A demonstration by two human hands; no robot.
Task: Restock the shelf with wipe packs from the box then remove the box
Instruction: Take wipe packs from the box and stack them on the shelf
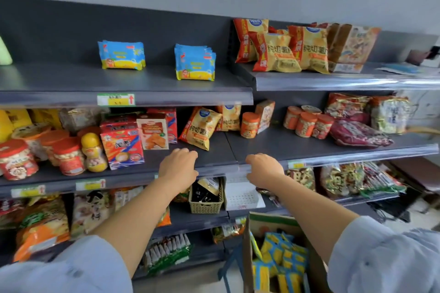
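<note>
Two small stacks of blue-and-yellow wipe packs stand on the top shelf (126, 83), one stack (122, 55) at the left and the other stack (195, 62) further right. A cardboard box (248, 254) at the lower right holds several more wipe packs (283, 259). My left hand (179, 167) and my right hand (263, 169) hang in front of the second shelf's edge, fingers loosely curled, both holding nothing.
Chip bags (278, 50) fill the top shelf's right section. Jars, snack boxes and chip bags crowd the second shelf (214, 157). A beige basket (206, 202) and more bagged snacks sit on the lower shelves. A blue stool frame (229, 266) stands under the box.
</note>
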